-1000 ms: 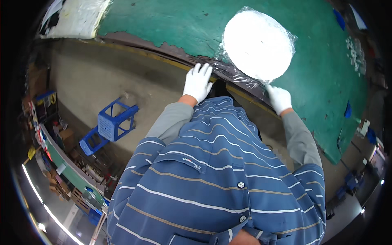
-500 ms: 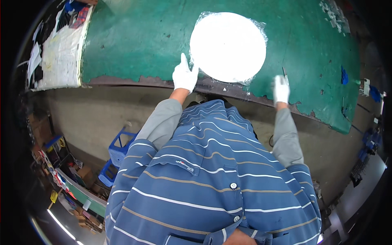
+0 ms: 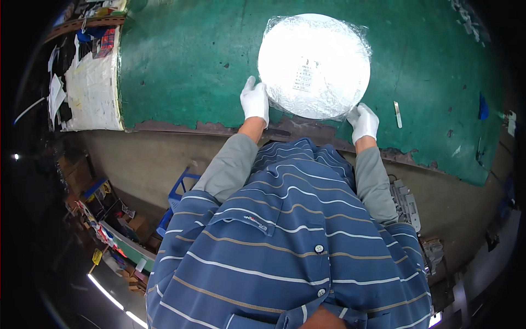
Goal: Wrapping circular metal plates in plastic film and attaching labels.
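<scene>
A round white disc [image 3: 329,49] in clear plastic film lies on the green-topped table, a small printed label [image 3: 302,77] on its face. My left hand [image 3: 255,103], in a white glove, grips the disc's near left edge, one finger raised apart. At the near right edge, my white-gloved right hand [image 3: 364,122] pinches the wrapped rim, fingers bent together. What lies under the fingertips is partly hidden. To the right of that hand, a slim cutter knife [image 3: 398,115] rests on the table, touched by neither hand.
The green table [image 3: 186,71] has a worn, peeling near edge. White sheeting and papers [image 3: 93,88] cover its left end. A blue scrap [image 3: 482,106] lies toward the right end. Behind my left arm stands a blue plastic stool [image 3: 178,189]; a grey metal part [image 3: 404,203] sits by my right arm.
My right hand has left the knife's side and moved left to the disc's rim. The knife now lies alone. Glare on the disc has faded, showing its label. My view has shifted slightly.
</scene>
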`<state>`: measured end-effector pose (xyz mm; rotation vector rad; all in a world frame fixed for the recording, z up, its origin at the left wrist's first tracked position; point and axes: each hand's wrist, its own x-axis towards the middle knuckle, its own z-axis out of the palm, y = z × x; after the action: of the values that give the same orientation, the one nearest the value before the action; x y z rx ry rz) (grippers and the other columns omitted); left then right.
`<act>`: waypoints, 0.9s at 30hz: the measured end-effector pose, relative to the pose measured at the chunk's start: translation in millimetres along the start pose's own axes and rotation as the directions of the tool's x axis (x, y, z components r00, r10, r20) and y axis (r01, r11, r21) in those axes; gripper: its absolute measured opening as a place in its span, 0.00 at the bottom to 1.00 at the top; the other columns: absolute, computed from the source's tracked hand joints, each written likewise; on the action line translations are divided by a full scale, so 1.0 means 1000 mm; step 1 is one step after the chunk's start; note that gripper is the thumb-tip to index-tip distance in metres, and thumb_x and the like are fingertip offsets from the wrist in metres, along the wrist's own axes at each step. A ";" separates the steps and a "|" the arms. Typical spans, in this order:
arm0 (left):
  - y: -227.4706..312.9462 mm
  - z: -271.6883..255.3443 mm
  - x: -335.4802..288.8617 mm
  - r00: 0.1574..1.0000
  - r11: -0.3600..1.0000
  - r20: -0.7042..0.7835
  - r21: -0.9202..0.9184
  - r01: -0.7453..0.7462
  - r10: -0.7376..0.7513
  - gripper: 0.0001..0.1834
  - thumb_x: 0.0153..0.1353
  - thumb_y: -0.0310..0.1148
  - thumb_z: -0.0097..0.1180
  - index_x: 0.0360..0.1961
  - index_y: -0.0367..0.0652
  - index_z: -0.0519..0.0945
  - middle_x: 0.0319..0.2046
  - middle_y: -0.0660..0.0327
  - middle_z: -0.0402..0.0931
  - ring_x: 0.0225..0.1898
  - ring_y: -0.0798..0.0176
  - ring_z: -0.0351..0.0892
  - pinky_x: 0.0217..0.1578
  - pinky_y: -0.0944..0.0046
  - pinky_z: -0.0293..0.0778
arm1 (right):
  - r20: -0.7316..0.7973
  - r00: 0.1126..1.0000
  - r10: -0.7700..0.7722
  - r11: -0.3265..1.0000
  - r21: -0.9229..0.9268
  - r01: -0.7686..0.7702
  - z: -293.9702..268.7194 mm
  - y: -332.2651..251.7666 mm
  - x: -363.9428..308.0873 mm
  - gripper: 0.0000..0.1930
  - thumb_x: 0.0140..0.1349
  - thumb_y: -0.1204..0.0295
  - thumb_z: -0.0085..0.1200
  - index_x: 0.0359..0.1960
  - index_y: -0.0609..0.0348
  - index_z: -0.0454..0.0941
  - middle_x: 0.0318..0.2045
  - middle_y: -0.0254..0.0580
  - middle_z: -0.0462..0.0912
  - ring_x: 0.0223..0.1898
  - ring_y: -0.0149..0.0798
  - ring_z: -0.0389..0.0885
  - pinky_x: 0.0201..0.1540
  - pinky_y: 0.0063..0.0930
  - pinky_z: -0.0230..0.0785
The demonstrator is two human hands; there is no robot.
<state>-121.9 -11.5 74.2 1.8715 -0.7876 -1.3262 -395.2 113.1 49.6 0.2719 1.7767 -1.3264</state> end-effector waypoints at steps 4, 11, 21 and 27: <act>-0.003 0.002 0.013 0.995 0.979 0.007 -0.173 0.104 -0.104 0.34 0.61 0.25 0.52 0.70 0.29 0.65 0.58 0.43 0.75 0.55 0.49 0.78 0.56 0.57 0.73 | -0.004 1.000 -0.011 0.998 -0.057 0.011 0.007 -0.007 0.003 0.14 0.68 0.75 0.51 0.51 0.68 0.79 0.41 0.54 0.83 0.39 0.46 0.83 0.44 0.38 0.78; 0.022 0.018 0.035 0.974 0.897 0.078 -0.379 0.226 -0.212 0.29 0.61 0.27 0.55 0.65 0.34 0.70 0.51 0.47 0.77 0.46 0.55 0.79 0.48 0.54 0.77 | 0.094 0.995 0.035 0.999 0.019 -0.037 0.024 -0.033 0.027 0.16 0.66 0.73 0.55 0.54 0.69 0.78 0.41 0.53 0.83 0.40 0.44 0.83 0.43 0.37 0.79; 0.033 -0.015 0.008 0.917 0.920 0.299 0.362 0.148 -0.265 0.26 0.63 0.33 0.58 0.61 0.32 0.75 0.40 0.51 0.83 0.36 0.63 0.82 0.39 0.68 0.78 | 0.273 0.956 -0.106 0.686 -0.676 0.269 -0.017 -0.016 0.009 0.23 0.66 0.67 0.59 0.60 0.67 0.74 0.42 0.51 0.84 0.38 0.35 0.83 0.41 0.30 0.77; -0.017 -0.031 0.003 0.843 0.919 0.407 0.321 0.229 -0.352 0.18 0.66 0.35 0.59 0.50 0.32 0.82 0.35 0.54 0.85 0.32 0.66 0.82 0.34 0.70 0.78 | 0.218 0.822 -0.527 0.372 -0.810 0.453 -0.038 -0.028 -0.003 0.21 0.62 0.65 0.62 0.51 0.68 0.81 0.42 0.50 0.87 0.36 0.43 0.85 0.41 0.35 0.77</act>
<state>-90.3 2.3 65.8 1.9619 -0.9772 -1.9951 -430.1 135.1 72.5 -0.8514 2.4621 -0.6247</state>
